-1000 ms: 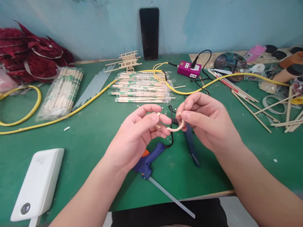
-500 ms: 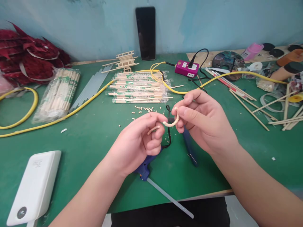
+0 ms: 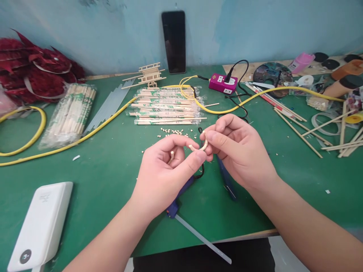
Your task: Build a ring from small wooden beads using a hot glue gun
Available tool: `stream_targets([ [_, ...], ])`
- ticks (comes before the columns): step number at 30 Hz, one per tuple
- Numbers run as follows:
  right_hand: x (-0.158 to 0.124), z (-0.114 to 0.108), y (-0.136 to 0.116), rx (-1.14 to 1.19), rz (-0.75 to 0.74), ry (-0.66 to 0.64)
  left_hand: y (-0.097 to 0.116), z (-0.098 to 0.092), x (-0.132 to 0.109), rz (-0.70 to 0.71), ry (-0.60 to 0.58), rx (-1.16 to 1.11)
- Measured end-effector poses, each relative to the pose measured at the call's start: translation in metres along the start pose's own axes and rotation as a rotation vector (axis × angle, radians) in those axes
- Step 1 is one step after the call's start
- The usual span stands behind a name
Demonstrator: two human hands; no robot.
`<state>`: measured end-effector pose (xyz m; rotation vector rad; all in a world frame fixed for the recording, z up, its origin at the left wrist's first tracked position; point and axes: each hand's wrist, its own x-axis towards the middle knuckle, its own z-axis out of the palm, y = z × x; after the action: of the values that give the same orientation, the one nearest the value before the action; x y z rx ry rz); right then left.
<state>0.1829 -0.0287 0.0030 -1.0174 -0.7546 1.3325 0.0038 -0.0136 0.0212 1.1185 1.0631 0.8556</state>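
a right hand (image 3: 241, 151) pinches a curved pale strip (image 3: 197, 148) over the green table (image 3: 93, 185) while a curled left hand (image 3: 166, 172) grips a short peg (image 3: 171, 155), beyond them clear plastic bags (image 3: 68, 117) of paper-wrapped chopsticks (image 3: 164, 112).

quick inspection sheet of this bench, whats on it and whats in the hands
surface: green table, small wood bits scattered on it
job's things: curved strip, short stick, both pale
grips: left hand curled around the stick; right hand pinching the strip
clutter: blue glue gun with glue stick, blue tool, wrapped chopsticks, white power bank
cables: yellow cable across the table; black cord from the gun; plug in pink power strip
surroundings: blue wall, phone against it, red bundle
other people: nothing seen
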Motion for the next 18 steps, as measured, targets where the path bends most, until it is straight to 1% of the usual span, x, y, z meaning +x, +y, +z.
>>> stream_targets([
  [3, -0.0012, -0.0008, 0.0014, -0.001, -0.012, -0.03, 0.0013, -0.0009, 0.0007, 0.02, 0.013, 0.031],
  [5, -0.0008, -0.0024, 0.0002, -0.021, -0.03, -0.017, 0.0018, -0.0031, 0.0022, 0.001, 0.004, 0.007],
  [9, 0.0035, -0.0068, -0.004, -0.07, -0.091, 0.1, 0.0022, -0.0062, 0.0049, -0.044, -0.016, -0.081],
  [11, 0.006, -0.0085, -0.0048, -0.062, -0.096, 0.131, 0.0019, -0.0066, 0.0055, -0.042, -0.012, -0.093],
  [15, 0.0079, -0.0088, -0.0037, -0.01, -0.068, 0.089, 0.0009, -0.006, 0.0052, -0.005, -0.005, -0.063],
  [18, 0.0063, -0.0063, -0.0027, 0.013, -0.077, 0.041, 0.0009, -0.0052, 0.0043, 0.022, 0.005, -0.025],
])
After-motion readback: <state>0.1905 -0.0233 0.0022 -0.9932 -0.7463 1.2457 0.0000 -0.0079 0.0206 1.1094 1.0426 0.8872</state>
